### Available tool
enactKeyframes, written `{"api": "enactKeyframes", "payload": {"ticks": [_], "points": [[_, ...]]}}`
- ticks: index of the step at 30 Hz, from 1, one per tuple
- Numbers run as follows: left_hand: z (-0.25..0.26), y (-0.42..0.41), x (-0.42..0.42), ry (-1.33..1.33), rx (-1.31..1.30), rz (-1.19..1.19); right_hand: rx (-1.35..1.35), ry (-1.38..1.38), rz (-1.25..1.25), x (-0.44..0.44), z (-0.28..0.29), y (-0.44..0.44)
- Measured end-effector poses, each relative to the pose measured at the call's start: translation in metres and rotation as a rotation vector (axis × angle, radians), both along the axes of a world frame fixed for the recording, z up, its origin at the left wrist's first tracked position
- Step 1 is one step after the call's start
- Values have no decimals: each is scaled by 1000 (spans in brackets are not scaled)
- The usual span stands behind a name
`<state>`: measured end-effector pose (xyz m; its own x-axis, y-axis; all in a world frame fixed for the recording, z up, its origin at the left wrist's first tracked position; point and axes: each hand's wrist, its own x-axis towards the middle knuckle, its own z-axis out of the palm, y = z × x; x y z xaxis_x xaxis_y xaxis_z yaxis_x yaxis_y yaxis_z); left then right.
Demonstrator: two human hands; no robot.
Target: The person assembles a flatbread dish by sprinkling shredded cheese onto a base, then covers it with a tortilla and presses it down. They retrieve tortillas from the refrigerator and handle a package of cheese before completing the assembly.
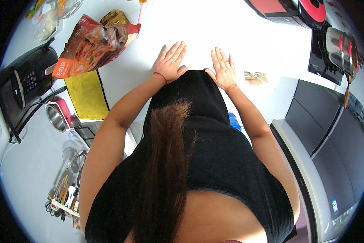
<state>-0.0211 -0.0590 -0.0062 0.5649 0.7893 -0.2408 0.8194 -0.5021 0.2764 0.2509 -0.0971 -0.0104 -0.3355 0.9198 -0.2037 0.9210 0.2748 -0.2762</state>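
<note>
My left hand [171, 62] lies palm down on the white countertop [197, 27], fingers a little apart and thumb turned inward. A thin red string bracelet [160, 76] circles that wrist. Level with it, my right hand [224, 67] also rests flat, holding nothing. Black clothing [197, 91] shows between the two wrists. Left of my left hand is a large printed food bag [93, 45] in red and brown, with a gold foil packet [115, 17] behind it. Just right of my right hand sits a small clear plastic packet [255, 77]; its contents are unclear.
A black appliance with a keypad [30, 79], a yellow cloth [87, 97] and a pink steel-lined cup [58, 115] are on the left. Utensils [66, 194] stand lower left. At right are a red-and-black appliance [291, 13], a transparent pot [341, 50] and dark grey panels [318, 121].
</note>
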Motion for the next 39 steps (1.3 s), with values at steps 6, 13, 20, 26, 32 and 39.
{"api": "enactKeyframes", "payload": {"ticks": [6, 13, 20, 26, 32, 39], "points": [[13, -6, 3, -53, -21, -108, -18, 99, 41, -13, 17, -1], [16, -10, 9, -35, 46, -83, -25, 105, 30, -20, 16, 0], [10, -13, 11, -59, 45, -102, -43, 57, 114, -30, 10, -5], [11, -20, 15, -126, 92, -62, -37, 28, 147, -36, 21, -5], [18, -15, 12, -127, 14, -24, -57, 88, 108, -35, 27, -2], [-3, 3, 20, -77, 65, 182, 21, -31, -56, -19, 6, 23]]}}
